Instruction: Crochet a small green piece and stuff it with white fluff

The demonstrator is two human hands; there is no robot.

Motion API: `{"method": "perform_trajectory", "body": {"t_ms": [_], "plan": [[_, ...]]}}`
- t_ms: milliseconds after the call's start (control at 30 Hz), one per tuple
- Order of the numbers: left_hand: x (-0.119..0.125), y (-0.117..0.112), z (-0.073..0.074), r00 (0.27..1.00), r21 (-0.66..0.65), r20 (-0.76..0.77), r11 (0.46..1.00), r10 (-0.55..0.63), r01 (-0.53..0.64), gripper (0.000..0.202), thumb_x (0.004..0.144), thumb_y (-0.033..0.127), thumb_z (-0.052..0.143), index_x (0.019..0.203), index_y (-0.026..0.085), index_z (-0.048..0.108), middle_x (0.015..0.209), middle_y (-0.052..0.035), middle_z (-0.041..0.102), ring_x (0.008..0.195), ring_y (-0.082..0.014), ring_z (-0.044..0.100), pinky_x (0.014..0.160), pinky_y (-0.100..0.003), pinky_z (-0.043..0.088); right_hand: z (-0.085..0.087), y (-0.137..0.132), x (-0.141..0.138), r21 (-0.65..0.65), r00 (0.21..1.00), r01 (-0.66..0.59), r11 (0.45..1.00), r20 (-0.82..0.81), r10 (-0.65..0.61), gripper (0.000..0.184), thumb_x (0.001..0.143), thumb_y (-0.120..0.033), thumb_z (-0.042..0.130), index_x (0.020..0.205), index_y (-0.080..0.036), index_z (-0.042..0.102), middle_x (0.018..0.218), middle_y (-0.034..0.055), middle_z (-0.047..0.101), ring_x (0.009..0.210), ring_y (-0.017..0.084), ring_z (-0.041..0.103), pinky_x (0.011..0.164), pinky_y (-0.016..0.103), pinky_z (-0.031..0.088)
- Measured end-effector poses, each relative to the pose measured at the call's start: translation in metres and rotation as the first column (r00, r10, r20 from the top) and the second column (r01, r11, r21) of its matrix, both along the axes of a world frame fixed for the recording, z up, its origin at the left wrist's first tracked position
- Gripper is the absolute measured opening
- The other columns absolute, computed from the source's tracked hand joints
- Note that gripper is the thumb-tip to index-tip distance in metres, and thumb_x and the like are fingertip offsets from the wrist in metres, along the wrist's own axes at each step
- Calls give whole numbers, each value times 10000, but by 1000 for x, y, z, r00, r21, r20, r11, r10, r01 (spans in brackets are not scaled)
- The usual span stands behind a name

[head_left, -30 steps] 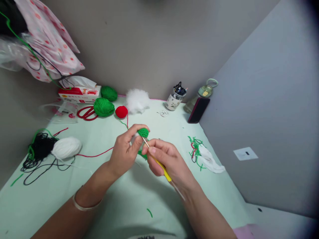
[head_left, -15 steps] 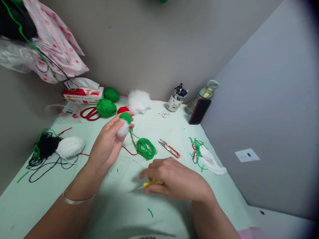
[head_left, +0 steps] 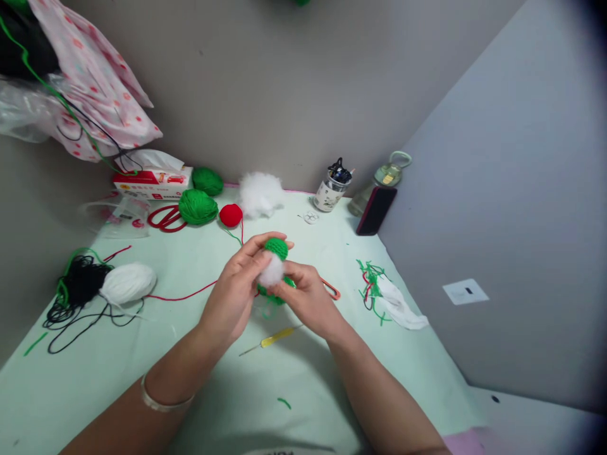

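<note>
A small green crocheted piece point(head_left: 276, 248) with white stuffing point(head_left: 272, 270) bulging from its lower side is held in my left hand point(head_left: 234, 284), fingers wrapped round it. My right hand point(head_left: 308, 294) is closed on the stuffing's right side, thumb and forefinger pinching it. Below the hands a crochet hook with a yellow handle point(head_left: 277, 337) lies on the table. Behind my hands a bundle of green yarn point(head_left: 283, 292) is mostly hidden. Orange thread snips point(head_left: 331, 289) show partly past my right hand.
At the back are a tissue box point(head_left: 154, 186), green yarn balls point(head_left: 198, 207), a red ball point(head_left: 231, 215), a heap of stuffing point(head_left: 260, 194), a pen cup point(head_left: 332, 189), a bottle point(head_left: 391, 174) and a phone point(head_left: 376, 210). White yarn point(head_left: 128, 282) sits left; yarn scraps point(head_left: 372, 284) lie right.
My right hand has let go of the crochet hook, now on the table, and moved up to the stuffing. My left hand has brought the crocheted piece right and nearer.
</note>
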State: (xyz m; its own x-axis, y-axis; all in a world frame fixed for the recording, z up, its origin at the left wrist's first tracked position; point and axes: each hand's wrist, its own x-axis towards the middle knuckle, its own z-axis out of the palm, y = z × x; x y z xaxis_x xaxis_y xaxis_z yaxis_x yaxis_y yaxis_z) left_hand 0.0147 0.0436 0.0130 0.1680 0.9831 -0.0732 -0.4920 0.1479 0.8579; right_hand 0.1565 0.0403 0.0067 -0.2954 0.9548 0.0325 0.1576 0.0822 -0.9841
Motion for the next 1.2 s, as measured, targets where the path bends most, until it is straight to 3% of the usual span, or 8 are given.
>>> {"method": "perform_trajectory", "body": {"t_ms": [267, 367, 433, 567, 700, 800, 1000, 1200], "plan": [[-2, 14, -11, 982, -142, 188, 989, 1, 27, 102, 950, 277, 634, 999, 244, 718, 1066, -31, 735, 994, -187, 696, 840, -298, 593, 13, 1, 16, 248, 970, 174, 953, -210, -122, 200, 968, -310, 662, 793, -227, 708, 1136, 64, 722, 1125, 216, 649, 1002, 372, 479], [1, 13, -14, 991, -110, 132, 993, -38, 53, 76, 931, 284, 650, 963, 249, 710, 988, -33, 727, 893, -191, 681, 754, -304, 583, 15, -2, 16, 139, 886, 120, 983, -462, -43, 235, 950, -344, 676, 753, -226, 627, 1037, 35, 735, 849, 171, 691, 794, 329, 537], [2, 11, -13, 996, -87, 90, 996, -22, 30, 77, 917, 285, 670, 971, 246, 710, 977, -38, 731, 860, -194, 673, 705, -299, 565, 16, -2, 17, 39, 846, 97, 995, -530, -61, 199, 949, -345, 671, 810, -229, 588, 1022, 5, 730, 557, 88, 573, 571, 268, 453], [3, 6, -8, 999, -78, 44, 997, 14, -11, 156, 921, 296, 684, 1068, 245, 675, 1051, -30, 751, 876, -181, 682, 669, -266, 523, 16, 1, 18, -9, 934, 220, 976, -287, -213, 185, 910, -340, 732, 987, -231, 604, 1043, -7, 693, 539, 53, 464, 529, 235, 367], [7, 4, -10, 1000, 10, 14, 1000, 5, -5, 194, 939, 319, 683, 1103, 242, 613, 1195, -50, 746, 970, -189, 702, 729, -270, 530, 14, 4, 18, -2, 995, 48, 999, -85, -48, 300, 959, -474, 643, 852, -196, 606, 718, -42, 529, 632, 102, 454, 590, 243, 378], [9, 4, -16, 999, 104, -50, 994, 22, -16, 210, 934, 309, 699, 1107, 235, 606, 1213, -59, 743, 1021, -196, 700, 792, -280, 537, 14, 4, 18, -4, 998, 46, 999, -43, -46, 425, 964, -543, 596, 726, -194, 549, 662, -43, 453, 615, 103, 390, 567, 249, 332], [6, 4, -18, 972, 181, -235, 983, 29, 15, 235, 942, 295, 681, 1168, 231, 685, 1162, -53, 739, 1111, -221, 668, 907, -305, 517, 16, 5, 16, -13, 970, 240, 971, -17, -241, 433, 812, -538, 745, 655, -200, 526, 604, -54, 424, 577, 95, 333, 516, 244, 276], [0, 6, -9, 952, 185, -304, 978, -41, 101, 275, 891, 384, 755, 1123, 239, 721, 1032, -46, 743, 964, -223, 687, 759, -296, 526, 23, -1, 23, 73, 961, 254, 964, 96, -260, 303, 869, -396, 673, 680, -202, 537, 595, -63, 410, 560, 91, 324, 514, 247, 263]]}}
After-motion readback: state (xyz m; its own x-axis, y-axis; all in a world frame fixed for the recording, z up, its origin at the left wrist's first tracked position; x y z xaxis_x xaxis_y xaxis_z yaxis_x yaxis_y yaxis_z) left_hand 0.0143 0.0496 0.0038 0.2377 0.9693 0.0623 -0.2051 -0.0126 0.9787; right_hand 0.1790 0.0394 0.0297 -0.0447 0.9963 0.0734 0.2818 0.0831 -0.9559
